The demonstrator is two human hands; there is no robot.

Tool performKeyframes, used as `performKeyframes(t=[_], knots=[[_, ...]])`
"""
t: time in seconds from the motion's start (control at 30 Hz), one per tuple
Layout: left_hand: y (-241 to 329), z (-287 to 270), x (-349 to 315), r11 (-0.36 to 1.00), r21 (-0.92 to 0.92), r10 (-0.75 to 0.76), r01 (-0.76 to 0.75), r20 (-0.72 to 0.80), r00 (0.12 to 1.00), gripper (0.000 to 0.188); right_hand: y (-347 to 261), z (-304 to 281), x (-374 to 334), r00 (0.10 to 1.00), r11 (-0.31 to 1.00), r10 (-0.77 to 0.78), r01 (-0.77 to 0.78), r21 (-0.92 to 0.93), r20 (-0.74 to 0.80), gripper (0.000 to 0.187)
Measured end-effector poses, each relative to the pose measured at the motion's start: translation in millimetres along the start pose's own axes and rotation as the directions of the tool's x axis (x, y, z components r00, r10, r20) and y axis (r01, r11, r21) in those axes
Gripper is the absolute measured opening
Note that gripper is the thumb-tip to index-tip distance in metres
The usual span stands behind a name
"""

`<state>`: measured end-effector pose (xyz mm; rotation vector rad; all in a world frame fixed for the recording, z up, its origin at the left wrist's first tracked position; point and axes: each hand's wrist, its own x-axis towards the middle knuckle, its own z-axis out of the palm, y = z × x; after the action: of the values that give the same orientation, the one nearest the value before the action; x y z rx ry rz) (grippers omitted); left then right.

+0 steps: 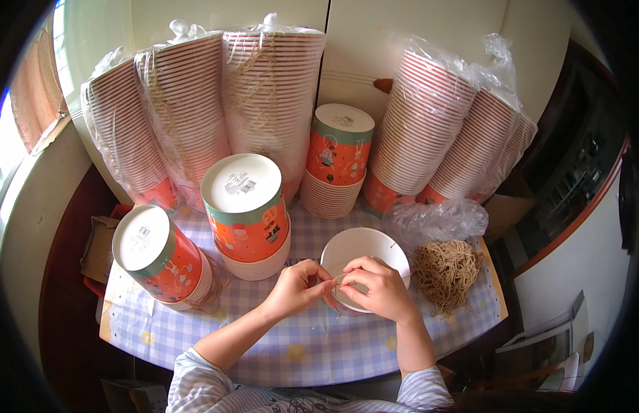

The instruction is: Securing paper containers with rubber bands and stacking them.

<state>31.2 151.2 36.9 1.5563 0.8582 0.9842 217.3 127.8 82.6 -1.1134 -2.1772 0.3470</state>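
Over the near rim of a white-lined paper bucket (361,241), standing mouth up, my two hands meet. My left hand (297,288) pinches a thin tan string (339,277) between thumb and fingers. Close beside it, my right hand (381,288) is closed on the same string, fingertips almost touching the left ones. A bit of string or a small fastening shows at the bucket's far right rim. Part of the bucket's near wall is hidden behind my hands. To the right of the bucket lies a tangled heap of tan strings (449,272).
Upside-down stacks of orange and green paper buckets stand at the left (144,237), centre (242,182) and back (343,120). Tall plastic-wrapped bucket stacks (275,89) line the wall. Crumpled clear plastic (443,219) lies behind the strings. A checked cloth (264,351) covers the table.
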Motion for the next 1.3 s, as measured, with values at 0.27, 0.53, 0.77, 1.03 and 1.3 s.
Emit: performKeyframes(t=[0.27, 0.53, 0.77, 1.03, 1.3], knots=[[0, -1, 0, 0.998, 0.013, 0.054, -0.055, 0.029, 0.998, 0.010, 0, 0, 3, 0.984, 0.986, -0.166, 0.167, 0.010, -0.059, 0.010], [4, -3, 0, 0.999, -0.035, 0.009, -0.008, 0.051, 0.999, 0.011, 7, 5, -1, 0.997, 0.995, -0.074, 0.074, 0.066, -0.008, 0.009], [-2, -4, 1, 0.962, -0.261, -0.043, 0.075, 0.124, 0.991, 0.012, 8, 6, -1, 0.998, 0.998, -0.063, 0.063, 0.027, 0.010, 0.010], [0, -2, 0, 0.961, -0.245, -0.092, 0.128, 0.154, 0.984, 0.014, 4, 2, 1, 0.999, 0.998, -0.052, 0.052, 0.036, 0.007, 0.016], [3, -1, -2, 0.938, -0.307, -0.115, 0.163, 0.168, 0.979, 0.012, 2, 8, 1, 0.998, 0.996, -0.050, 0.052, 0.070, -0.027, 0.015]])
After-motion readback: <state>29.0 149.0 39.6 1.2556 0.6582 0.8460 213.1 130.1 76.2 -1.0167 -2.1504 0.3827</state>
